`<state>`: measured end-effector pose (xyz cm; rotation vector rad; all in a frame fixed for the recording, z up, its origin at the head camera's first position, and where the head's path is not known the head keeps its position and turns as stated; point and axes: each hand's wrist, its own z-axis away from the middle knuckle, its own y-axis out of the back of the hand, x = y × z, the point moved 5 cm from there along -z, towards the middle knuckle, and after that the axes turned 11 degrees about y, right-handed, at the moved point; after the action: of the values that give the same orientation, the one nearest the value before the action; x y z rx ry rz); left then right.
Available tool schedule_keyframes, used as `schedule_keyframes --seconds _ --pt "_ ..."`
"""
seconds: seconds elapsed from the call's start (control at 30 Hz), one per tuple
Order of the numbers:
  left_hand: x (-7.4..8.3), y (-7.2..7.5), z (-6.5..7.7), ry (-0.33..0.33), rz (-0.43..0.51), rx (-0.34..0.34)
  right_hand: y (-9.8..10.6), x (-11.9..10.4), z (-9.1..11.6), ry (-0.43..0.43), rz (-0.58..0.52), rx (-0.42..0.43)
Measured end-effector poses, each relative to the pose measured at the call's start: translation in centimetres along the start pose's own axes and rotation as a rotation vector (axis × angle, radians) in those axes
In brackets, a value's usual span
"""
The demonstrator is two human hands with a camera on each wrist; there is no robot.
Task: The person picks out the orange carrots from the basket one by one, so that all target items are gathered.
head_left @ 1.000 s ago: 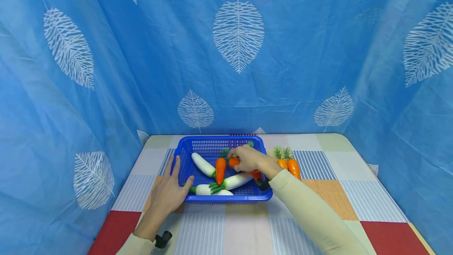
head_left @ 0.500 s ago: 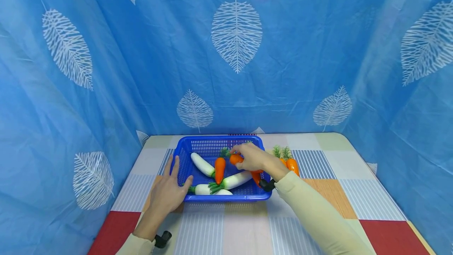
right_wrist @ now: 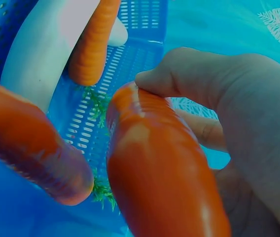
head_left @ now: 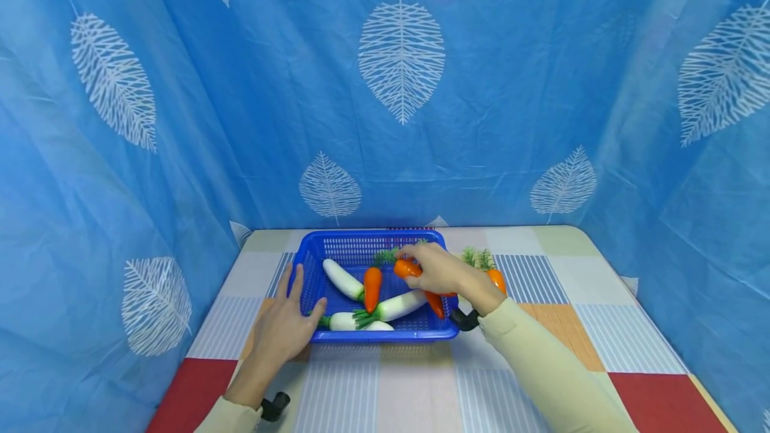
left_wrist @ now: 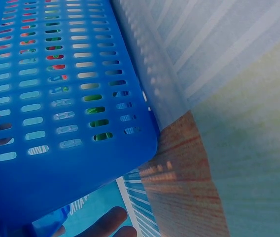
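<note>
My right hand [head_left: 442, 269] pinches an orange carrot [head_left: 406, 268] near its leafy end, over the right part of the blue plastic basket [head_left: 385, 336]. In the right wrist view, thumb and fingers grip the top of this carrot [right_wrist: 159, 163], with another carrot [right_wrist: 36, 143] beside it. My left hand [head_left: 283, 323] lies at the basket's left side, fingers extended along the rim and thumb spread. Inside the basket are a carrot [head_left: 373, 289], a second carrot [head_left: 434, 304] under my right hand, and white radishes, one at the left [head_left: 341, 279] and another in front [head_left: 400, 306].
To the right of the basket, carrots with green tops [head_left: 496, 279] lie on the checked tablecloth [head_left: 535, 373], partly hidden by my right hand. A blue curtain with white leaves [head_left: 403, 172] hangs around the table's back and sides.
My right hand has shifted slightly right with the carrot, whose tilt has changed. More of the carrot beneath the hand now shows. The left hand has stayed at the basket.
</note>
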<state>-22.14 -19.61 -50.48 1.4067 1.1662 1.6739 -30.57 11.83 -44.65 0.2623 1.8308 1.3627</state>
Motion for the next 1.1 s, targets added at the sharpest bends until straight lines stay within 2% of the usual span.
schedule_keyframes --seconds 0.4,0.6,1.0,1.1 --pt "-0.2 -0.1 0.0 0.009 -0.009 -0.012 0.7 -0.1 2.4 0.025 0.021 0.086" --pt "-0.5 -0.1 0.0 0.009 -0.008 -0.011 1.5 0.1 4.0 -0.004 0.019 0.137" --pt "-0.3 0.0 0.0 -0.003 -0.014 0.000 3.0 2.7 7.9 -0.025 0.002 0.292" --pt "-0.1 -0.2 -0.1 -0.003 -0.014 -0.003 3.3 3.5 9.0 -0.055 -0.008 0.321"
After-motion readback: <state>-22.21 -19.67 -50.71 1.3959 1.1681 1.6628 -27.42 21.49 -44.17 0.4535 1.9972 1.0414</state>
